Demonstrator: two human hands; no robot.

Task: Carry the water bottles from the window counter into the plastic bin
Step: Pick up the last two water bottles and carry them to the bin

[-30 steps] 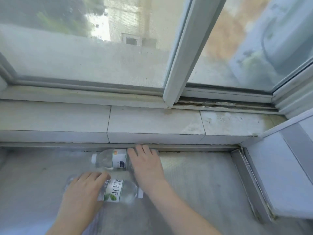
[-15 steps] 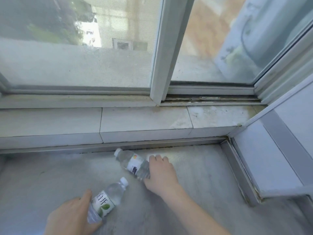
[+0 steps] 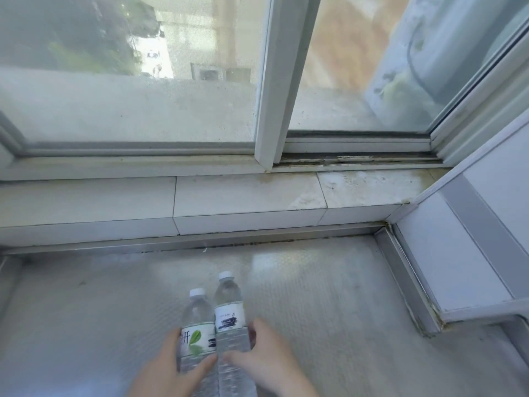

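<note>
A grey, finely textured tabletop (image 3: 329, 305) is stretching out beyond the fingers, catching a pale sheen of daylight. Past it, a metal strip is edging a step of white tiles (image 3: 246, 196), stained brownish toward the right. Above the tiles a sliding window (image 3: 274, 81) with a white frame is showing dusty glass and a dirty track. To the right of the fingers a white panel (image 3: 469, 247) is closing off the side.

The left hand (image 3: 163, 371) is gripping the leaf-label bottle (image 3: 197, 330), its fingers (image 3: 171, 348) wrapping the left side of the label and the thumb crossing the lower body. The right hand (image 3: 266, 359) is gripping the dark-label bottle (image 3: 229, 313), fingers curling round its right side and the thumb lying across the front.

Both bottles are clear ribbed plastic with white caps, pointing away from the fingers toward the window, side by side and touching. Whether their lower ends are resting on the tabletop cannot be told. The bin is out of view.
</note>
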